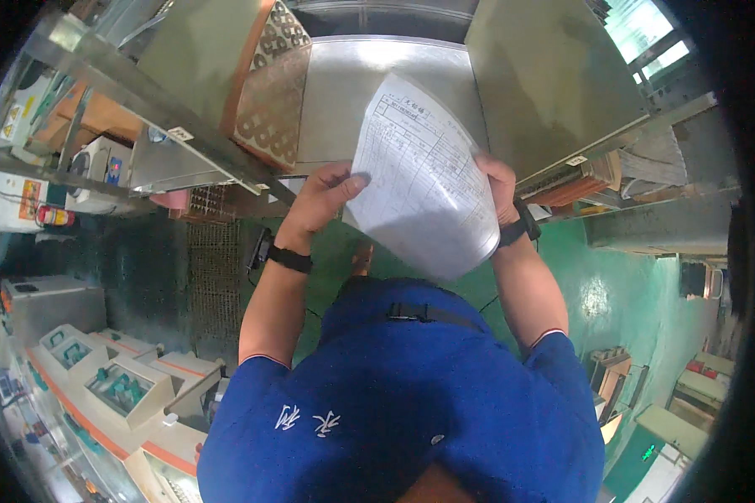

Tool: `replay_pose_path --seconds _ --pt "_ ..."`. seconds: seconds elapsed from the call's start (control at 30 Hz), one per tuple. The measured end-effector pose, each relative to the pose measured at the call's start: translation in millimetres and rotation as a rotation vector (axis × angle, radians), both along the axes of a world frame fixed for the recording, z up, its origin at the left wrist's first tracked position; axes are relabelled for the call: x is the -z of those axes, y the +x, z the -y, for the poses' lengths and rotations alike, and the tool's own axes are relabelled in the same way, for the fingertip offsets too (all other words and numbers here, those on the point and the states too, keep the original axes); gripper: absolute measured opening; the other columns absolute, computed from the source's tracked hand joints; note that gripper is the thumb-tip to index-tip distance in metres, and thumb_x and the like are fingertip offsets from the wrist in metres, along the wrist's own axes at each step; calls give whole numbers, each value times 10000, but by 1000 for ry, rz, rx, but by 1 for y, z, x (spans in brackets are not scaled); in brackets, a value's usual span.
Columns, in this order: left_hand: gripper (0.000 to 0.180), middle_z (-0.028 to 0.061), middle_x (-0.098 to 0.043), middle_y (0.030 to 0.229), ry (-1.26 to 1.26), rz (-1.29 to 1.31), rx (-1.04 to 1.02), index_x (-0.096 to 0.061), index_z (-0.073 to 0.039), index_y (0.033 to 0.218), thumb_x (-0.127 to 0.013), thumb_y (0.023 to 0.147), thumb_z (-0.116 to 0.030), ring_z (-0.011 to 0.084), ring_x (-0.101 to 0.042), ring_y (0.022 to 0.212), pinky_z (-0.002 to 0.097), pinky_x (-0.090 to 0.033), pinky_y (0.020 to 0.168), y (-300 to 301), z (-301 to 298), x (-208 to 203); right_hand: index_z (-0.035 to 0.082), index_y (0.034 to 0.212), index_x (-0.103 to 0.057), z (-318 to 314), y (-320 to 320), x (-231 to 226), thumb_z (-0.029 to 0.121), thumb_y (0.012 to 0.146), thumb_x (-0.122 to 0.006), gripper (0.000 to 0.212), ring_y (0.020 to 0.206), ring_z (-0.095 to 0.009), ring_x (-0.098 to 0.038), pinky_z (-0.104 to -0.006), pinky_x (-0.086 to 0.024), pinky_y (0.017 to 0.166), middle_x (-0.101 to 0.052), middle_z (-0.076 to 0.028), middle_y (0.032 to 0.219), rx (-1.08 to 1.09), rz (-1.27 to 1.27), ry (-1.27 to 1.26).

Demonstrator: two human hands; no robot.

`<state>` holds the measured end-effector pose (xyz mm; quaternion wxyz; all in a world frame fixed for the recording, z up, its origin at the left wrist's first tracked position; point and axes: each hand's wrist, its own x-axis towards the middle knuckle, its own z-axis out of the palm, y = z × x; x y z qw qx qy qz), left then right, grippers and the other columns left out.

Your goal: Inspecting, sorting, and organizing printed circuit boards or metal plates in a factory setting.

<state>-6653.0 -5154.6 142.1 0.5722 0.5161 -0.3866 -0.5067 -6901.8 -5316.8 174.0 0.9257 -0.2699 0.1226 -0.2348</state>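
Observation:
Between my two hands I hold a white printed paper form [424,180], its sheet curving and its lower edge bowed toward me. My left hand [329,193] pinches its left edge, thumb on top. At the right edge, my right hand [499,184] grips the paper with the fingers partly hidden behind it. Tables of small print cover the sheet. Black bands circle both my wrists. Behind the paper lies a pale, shiny work surface [335,101], and the sheet hangs over its near edge.
A brown tray with rows of cut-out shapes [273,109] stands on the surface's left, by a greenish panel [201,67]. Another large panel [554,75] stands right. Stacked boards [575,184] sit on the right shelf. White machines with orange trim [126,390] stand lower left on a green floor.

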Motion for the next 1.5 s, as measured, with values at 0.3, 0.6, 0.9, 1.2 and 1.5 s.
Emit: replay_pose_path --seconds 0.3,0.6,0.9,1.2,1.5 --pt "255 20 -679 931 108 -141 -264 -678 27 1100 -647 942 -171 82 -595 806 252 -486 718 -8 47 17 46 1367 -480 0 -25 31 572 984 -412 655 1307 -351 -452 -482 -338 1104 -496 -177 1416 285 -57 199" --pt "264 49 -668 947 143 -148 -345 -662 45 1106 -643 940 -159 115 -598 804 277 -487 709 0 84 26 45 1165 -553 -22 -79 88 440 995 -497 434 1039 -313 -560 -429 -454 895 -593 -166 1173 410 -143 230" --pt "292 39 -661 930 222 -88 -414 -661 52 1082 -638 933 -199 129 -583 808 310 -479 725 17 153 121 45 1051 -563 -52 -105 108 349 1023 -464 321 999 -288 -544 -409 -463 882 -566 -135 1140 614 -300 442" --pt "512 264 -624 1216 330 533 -319 -588 42 1243 -615 909 -345 340 -630 1051 434 -474 939 20 238 229 111 999 -611 -65 -97 107 354 1005 -514 262 918 -235 -584 -360 -463 818 -629 -69 999 548 -274 414" --pt "525 263 -566 1234 27 1238 -610 -550 41 1251 -655 837 -266 401 -519 1196 469 -410 1038 72 141 92 110 984 -620 -86 -112 130 325 1009 -487 254 890 -254 -577 -362 -461 797 -627 -69 976 735 -399 513"
